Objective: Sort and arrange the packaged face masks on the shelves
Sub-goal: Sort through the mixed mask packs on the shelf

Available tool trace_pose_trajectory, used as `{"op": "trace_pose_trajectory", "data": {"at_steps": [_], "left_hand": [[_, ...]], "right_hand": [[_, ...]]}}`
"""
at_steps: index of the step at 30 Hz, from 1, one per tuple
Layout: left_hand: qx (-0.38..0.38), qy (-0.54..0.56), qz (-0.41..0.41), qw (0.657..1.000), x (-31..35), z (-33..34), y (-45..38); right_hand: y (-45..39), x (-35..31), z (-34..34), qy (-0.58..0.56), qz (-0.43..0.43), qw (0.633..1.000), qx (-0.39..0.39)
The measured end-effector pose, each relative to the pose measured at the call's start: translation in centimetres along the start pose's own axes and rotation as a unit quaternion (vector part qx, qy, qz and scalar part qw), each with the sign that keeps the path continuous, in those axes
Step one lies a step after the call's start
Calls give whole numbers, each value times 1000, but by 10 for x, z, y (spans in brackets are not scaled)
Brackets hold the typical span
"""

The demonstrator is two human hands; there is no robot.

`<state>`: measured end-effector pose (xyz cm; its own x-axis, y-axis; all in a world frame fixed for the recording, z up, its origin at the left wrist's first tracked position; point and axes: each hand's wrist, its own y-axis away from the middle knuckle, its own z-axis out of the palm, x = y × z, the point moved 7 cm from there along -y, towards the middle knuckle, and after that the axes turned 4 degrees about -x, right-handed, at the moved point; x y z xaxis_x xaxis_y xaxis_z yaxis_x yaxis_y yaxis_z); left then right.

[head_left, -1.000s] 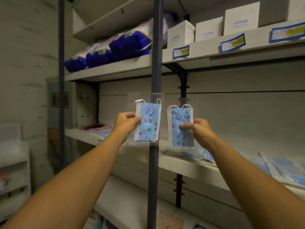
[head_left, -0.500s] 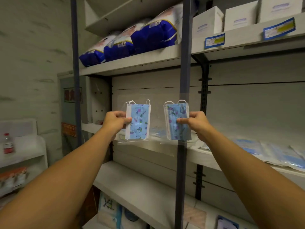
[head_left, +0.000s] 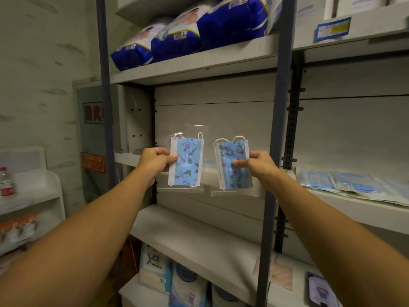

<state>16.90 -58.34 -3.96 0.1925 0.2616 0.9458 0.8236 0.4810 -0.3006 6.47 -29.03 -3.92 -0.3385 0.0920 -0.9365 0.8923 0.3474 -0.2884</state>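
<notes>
Left hand [head_left: 155, 160] grip, right hand [head_left: 257, 165] grip: masks [head_left: 187, 166]; bags' clear edges faint.

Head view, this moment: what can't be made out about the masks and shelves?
- Price label: print too small and blurred.
- Flat mask packs on the right shelf: count unclear, overlapping and cut by the right edge.
- Left mask and right mask: any pack text too small.
- Red sign: partly behind the post.

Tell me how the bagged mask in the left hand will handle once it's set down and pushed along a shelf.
The bagged mask is probably light and floppy: the left hand pinches just one edge. Its glossy clear sleeve likely slides easily.
</notes>
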Motion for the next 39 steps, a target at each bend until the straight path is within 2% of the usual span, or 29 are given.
{"op": "trace_pose_trajectory", "data": {"at_steps": [14,25,31,39], "left_hand": [[-21,44,0,999,-29,-10,-105],[-15,123,4,992,-31,13,-223],[-25,154,10,988,-31,37,-266],[-93,173,22,980,-34,83,-301]], "right_hand": [[-109,18,48,-30,6,999,-15],[-217,-8,50,-26,-43,999,-10],[-244,-21,38,3,-54,998,11],[-260,-21,15,12,-52,996,67]]}}
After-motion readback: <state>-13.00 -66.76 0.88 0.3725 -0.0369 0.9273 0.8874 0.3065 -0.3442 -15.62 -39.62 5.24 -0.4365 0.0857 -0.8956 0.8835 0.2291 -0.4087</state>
